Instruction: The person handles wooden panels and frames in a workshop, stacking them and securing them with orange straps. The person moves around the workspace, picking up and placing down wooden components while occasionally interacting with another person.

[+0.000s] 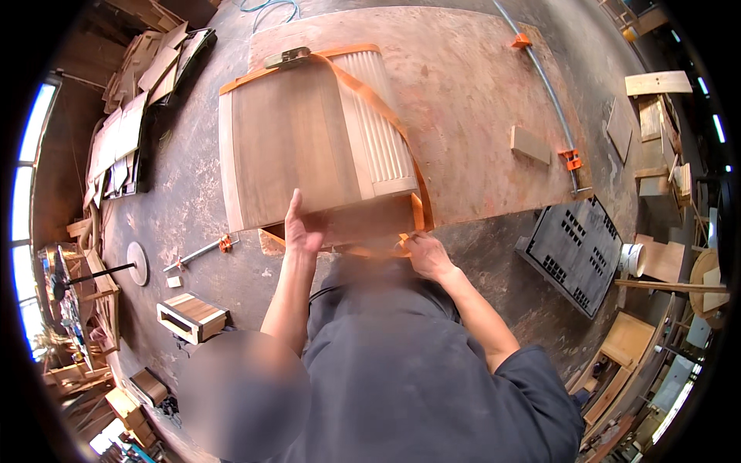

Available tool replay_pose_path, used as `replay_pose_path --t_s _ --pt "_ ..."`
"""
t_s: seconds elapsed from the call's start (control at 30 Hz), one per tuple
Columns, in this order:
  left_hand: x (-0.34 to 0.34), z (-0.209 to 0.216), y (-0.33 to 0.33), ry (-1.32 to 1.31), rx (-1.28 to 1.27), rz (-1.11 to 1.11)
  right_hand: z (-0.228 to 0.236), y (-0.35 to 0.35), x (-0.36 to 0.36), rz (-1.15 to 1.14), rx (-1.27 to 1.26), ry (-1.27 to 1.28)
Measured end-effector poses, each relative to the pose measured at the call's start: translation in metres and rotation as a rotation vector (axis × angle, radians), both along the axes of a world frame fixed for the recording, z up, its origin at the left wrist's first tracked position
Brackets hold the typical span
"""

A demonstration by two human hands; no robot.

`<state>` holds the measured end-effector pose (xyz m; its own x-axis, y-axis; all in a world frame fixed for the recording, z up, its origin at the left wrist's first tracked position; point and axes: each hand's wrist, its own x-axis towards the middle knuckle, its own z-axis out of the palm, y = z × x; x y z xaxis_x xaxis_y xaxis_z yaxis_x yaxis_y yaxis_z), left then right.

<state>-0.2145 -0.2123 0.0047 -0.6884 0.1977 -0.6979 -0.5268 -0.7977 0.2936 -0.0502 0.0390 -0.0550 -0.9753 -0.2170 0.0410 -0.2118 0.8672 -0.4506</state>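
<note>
A wooden cabinet [293, 147] with a fluted pale panel stands on a large plywood sheet [478, 92]. An orange ratchet strap [370, 100] runs around it, with a metal ratchet buckle [287, 57] on its far top edge. My left hand [302, 230] presses flat against the near lower edge of the cabinet. My right hand [423, 253] grips the orange strap at the near right corner. My forearms come up from the lower edge, in dark sleeves.
A long bar clamp [549, 92] with orange jaws and a small wood block [530, 144] lie on the sheet's right side. A black plastic pallet [575, 251] sits right. A smaller clamp [202, 250], a small wooden box [191, 316] and stacked boards [139, 100] lie left.
</note>
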Motion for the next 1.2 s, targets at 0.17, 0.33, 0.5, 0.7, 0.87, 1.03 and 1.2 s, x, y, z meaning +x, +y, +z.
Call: replay_pose_path --t_s 0.17,0.33,0.5,0.7,0.87,1.03,1.2 --pt "-0.013 0.018 0.014 -0.109 -0.016 0.178 0.001 0.006 0.047 -0.175 -0.276 -0.336" --pt "-0.013 0.011 0.005 -0.077 0.009 0.164 0.075 0.096 0.142 -0.779 -1.227 -0.568" --pt "-0.009 0.011 -0.004 0.018 -0.085 0.066 0.131 0.166 0.178 -0.86 -1.326 -0.32" --pt "0.07 0.031 0.031 0.18 -0.411 -0.594 0.12 0.153 0.147 -0.729 -0.268 -0.334" --pt "0.121 0.021 0.081 0.64 -0.482 -1.038 0.201 0.152 0.143 -0.866 -1.127 -0.248" --pt "0.132 0.029 0.133 0.85 -0.358 -1.057 0.274 0.102 0.147 -0.709 -1.21 -0.113" --pt "0.14 0.051 0.146 1.059 -0.096 -1.014 0.282 0.047 0.155 -0.743 -1.376 -0.093"
